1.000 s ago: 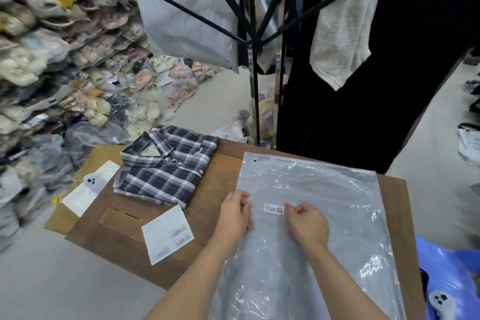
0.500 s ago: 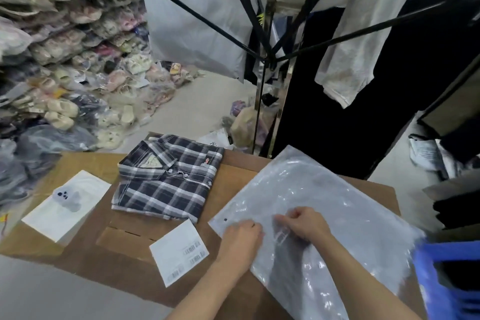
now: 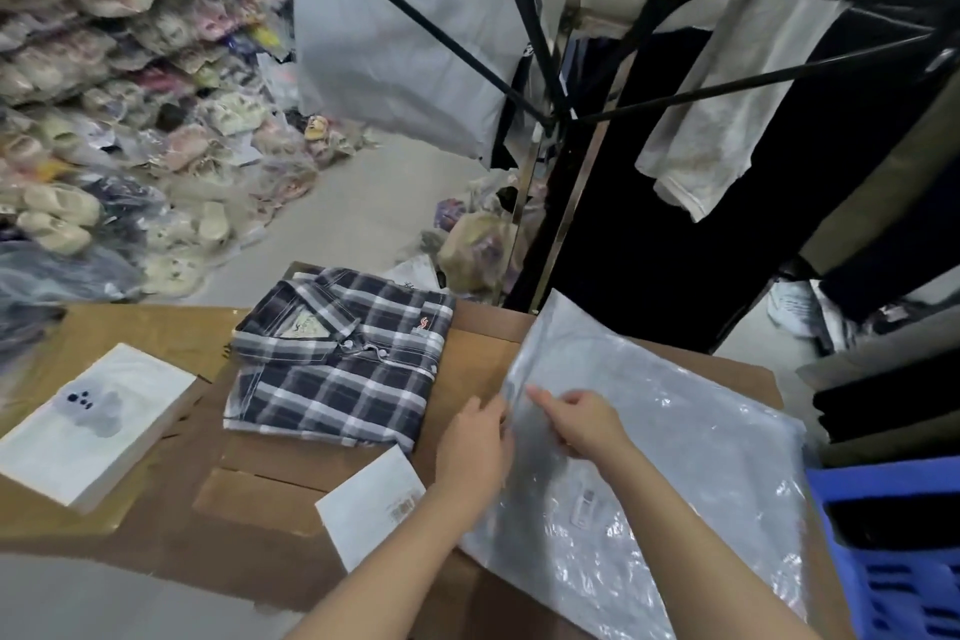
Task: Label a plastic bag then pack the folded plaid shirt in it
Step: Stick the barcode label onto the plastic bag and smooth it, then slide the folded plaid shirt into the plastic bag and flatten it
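Observation:
A clear plastic bag [image 3: 670,452] lies on the brown cardboard surface [image 3: 260,525], turned at an angle, with a small barcode label [image 3: 584,509] stuck on it. My left hand [image 3: 475,447] and my right hand [image 3: 582,418] both grip the bag's left edge, fingers pinching the film. The folded dark plaid shirt [image 3: 337,359] lies flat just left of the bag, collar toward the far side, with neither hand touching it.
A white label sheet [image 3: 371,504] lies by my left forearm. A white packet [image 3: 88,424] sits at the left. A blue crate [image 3: 893,551] stands at the right. Hangers and dark garments [image 3: 675,172] hang ahead; bagged shoes [image 3: 104,120] pile up on the left.
The bag has been rotated on the cardboard so the label now sits near me. Both hands have shifted from the label to the bag's left edge.

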